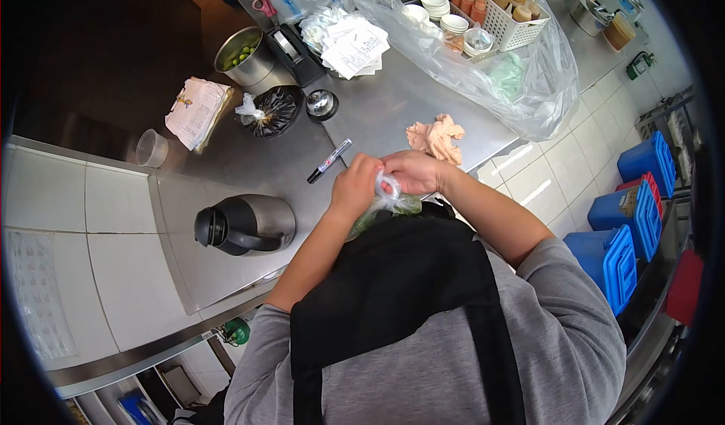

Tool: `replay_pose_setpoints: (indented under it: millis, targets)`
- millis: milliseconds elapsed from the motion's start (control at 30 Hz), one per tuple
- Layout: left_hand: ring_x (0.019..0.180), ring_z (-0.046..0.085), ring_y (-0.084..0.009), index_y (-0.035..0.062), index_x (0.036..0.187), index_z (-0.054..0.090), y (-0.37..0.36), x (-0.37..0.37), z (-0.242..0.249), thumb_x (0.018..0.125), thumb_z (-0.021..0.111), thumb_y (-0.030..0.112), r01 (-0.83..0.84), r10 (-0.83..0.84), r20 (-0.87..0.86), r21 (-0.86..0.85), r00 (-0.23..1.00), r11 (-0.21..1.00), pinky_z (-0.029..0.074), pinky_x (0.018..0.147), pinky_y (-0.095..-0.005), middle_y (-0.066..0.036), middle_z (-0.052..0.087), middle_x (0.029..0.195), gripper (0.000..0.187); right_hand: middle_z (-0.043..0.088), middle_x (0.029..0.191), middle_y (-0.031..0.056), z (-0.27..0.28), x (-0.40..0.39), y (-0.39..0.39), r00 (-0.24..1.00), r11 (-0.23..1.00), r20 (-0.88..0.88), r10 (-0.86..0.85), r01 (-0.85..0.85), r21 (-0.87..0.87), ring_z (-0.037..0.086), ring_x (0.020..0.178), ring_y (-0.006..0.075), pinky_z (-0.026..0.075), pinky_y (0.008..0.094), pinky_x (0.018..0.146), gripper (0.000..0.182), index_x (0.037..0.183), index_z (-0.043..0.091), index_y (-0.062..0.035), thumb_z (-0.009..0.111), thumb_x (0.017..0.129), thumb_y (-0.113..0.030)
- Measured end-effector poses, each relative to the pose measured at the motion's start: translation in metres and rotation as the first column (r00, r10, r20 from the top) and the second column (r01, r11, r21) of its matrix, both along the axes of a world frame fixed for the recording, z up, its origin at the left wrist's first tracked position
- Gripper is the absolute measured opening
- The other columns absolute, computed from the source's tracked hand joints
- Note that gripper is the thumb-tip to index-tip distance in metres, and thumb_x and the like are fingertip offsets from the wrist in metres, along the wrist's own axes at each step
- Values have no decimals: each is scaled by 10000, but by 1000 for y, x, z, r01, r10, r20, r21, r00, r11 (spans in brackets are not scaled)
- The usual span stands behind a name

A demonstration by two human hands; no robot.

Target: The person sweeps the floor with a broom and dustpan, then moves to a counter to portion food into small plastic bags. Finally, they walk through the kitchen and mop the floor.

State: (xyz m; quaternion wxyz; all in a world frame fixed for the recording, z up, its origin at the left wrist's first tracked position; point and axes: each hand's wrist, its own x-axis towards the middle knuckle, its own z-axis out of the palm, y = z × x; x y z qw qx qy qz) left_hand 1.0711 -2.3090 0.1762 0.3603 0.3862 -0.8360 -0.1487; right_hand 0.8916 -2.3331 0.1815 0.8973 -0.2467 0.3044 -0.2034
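Close to my apron, both hands work at the twisted top of a clear plastic bag (388, 189). Something green shows through the bag lower down, partly hidden by my hands and the apron. My left hand (356, 183) is closed, its fingers pinching the bag's neck. My right hand (414, 172) curls in from the other side and grips the same gathered plastic. Just beyond my left hand lies a black-and-white marker (329, 161) on the steel counter (302, 142). A crumpled pinkish cloth (438, 138) rests beyond my right hand.
A thermal jug (245, 225) stands at left. Farther back are a black tied bag (273, 112), a call bell (322, 105), a pot of green fruit (242, 55), paper slips (355, 45) and a white basket of bottles (506, 17). Blue bins (604, 263) stand right.
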Motion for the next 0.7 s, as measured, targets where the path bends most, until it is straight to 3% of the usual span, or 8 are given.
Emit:
replay_pose_setpoints:
  millis: [100,167,300,367,500,600,667,700]
  targets:
    - [776,617,-303,24,912,580,-3,-2,1,904,572,122,-137,150,-24,279,988,951,493,637,-379,-121,577,909,99,598,827,58,-9,6,11,993,988,80,-83,92,-121,552,655,102,455,240,570,167,1013,572,23,618,912,-102]
    - [825,622,-318,24,923,584,-1,1,-5,941,536,192,-135,168,-39,437,985,889,496,676,-391,-129,587,970,176,613,792,57,-13,13,19,930,841,-309,-197,-1,-540,561,657,104,455,249,570,199,999,579,27,630,917,-146]
    - [826,618,-359,-4,914,579,-11,20,-16,979,466,252,-23,32,-11,461,999,887,461,704,-428,-163,640,939,288,614,740,54,-2,13,24,875,817,-327,-358,125,-563,562,619,106,453,252,568,200,972,571,7,646,914,-168]
    - [775,612,-364,-18,903,589,3,18,9,984,459,249,-146,169,23,622,985,769,450,674,-411,-177,632,806,308,600,766,38,-12,12,23,873,835,-319,-370,161,-527,560,644,97,451,244,586,171,955,560,-13,630,928,-166]
    - [711,615,-294,-22,878,585,18,15,19,980,470,231,-230,294,2,631,956,741,443,650,-385,-161,620,750,296,568,822,16,-23,15,22,891,870,-154,-427,358,-340,553,715,85,451,243,629,137,913,521,-56,596,952,-164]
    - [682,598,-187,-5,836,571,24,22,20,953,533,164,-107,236,-69,746,969,657,448,639,-307,-90,609,703,209,568,863,16,-13,14,22,910,885,-146,-388,323,-336,552,758,85,465,263,658,112,937,527,-60,592,953,-150]
    - [766,576,-70,24,835,576,22,27,22,906,594,19,205,266,-365,853,892,481,460,711,-235,18,597,800,73,568,857,31,-6,16,22,918,890,-86,-388,348,-294,548,751,97,463,259,650,129,946,526,-45,603,945,-148]
    - [766,576,-70,24,835,576,21,29,13,906,594,19,205,267,-366,852,892,482,460,711,-235,18,597,800,73,568,852,45,-5,17,22,920,894,-28,-391,372,-248,545,744,108,461,255,643,149,955,525,-29,614,937,-146]
